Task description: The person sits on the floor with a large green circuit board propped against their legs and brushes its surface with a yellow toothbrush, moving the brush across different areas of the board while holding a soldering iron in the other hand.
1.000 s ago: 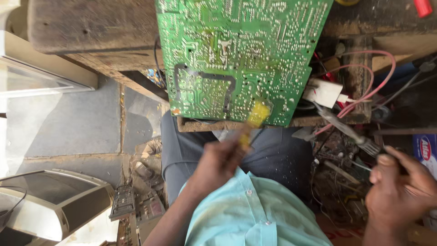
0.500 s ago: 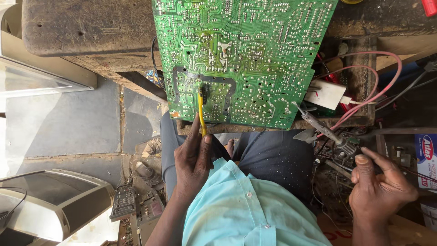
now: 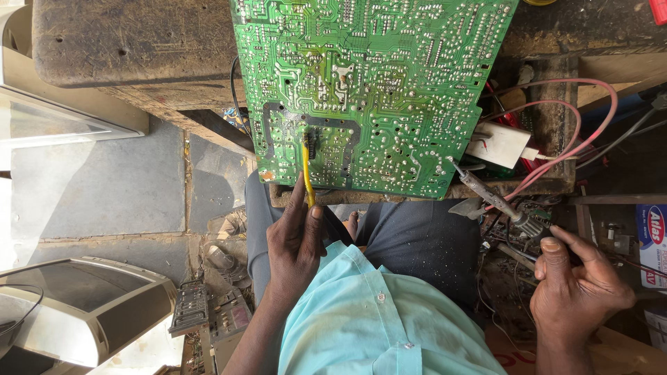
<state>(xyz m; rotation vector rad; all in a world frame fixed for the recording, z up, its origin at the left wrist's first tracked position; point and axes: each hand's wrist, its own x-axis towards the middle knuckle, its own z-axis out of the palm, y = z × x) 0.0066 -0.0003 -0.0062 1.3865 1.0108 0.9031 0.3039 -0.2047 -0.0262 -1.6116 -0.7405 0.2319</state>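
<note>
We look down on a large green printed circuit board (image 3: 368, 90), solder side up, lying on a worn dark wooden bench (image 3: 132, 48). Our left hand (image 3: 295, 239), just below the board's near edge, pinches a thin yellow-handled brush (image 3: 306, 170) whose tip touches the board. Our right hand (image 3: 577, 292), below the board's right corner, grips a metal-barrelled soldering iron (image 3: 486, 194), its tip at that corner

Open room between left hand (image 3: 295, 239) and right hand (image 3: 577, 292), over the lap below the circuit board (image 3: 375, 90); right side crowded by red wires (image 3: 590, 132), white connector (image 3: 497, 144) and loose parts; grey floor (image 3: 90, 187) at left is open
</note>
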